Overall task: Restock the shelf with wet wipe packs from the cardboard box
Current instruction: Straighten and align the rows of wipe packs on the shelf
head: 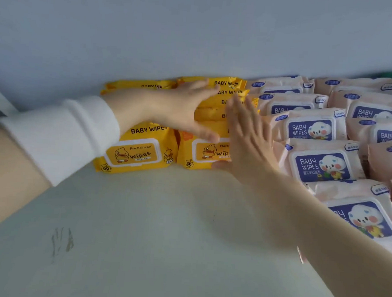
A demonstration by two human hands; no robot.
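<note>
Yellow baby wipe packs stand in two rows on the pale shelf (162, 226), leaning back toward the wall. The front left pack (135, 150) is free of both hands. My left hand (181, 110), fingers spread, lies flat on top of the right yellow row (226, 92). My right hand (246, 137), blurred and flat, presses against the right side of the front right yellow pack (201, 152). Neither hand grips a pack. The cardboard box is out of view.
Pink packs with blue lids (320, 166) fill the shelf in several rows to the right of the yellow ones. A grey-blue back wall (197, 33) rises behind them. A smudge (62, 241) marks the shelf front left.
</note>
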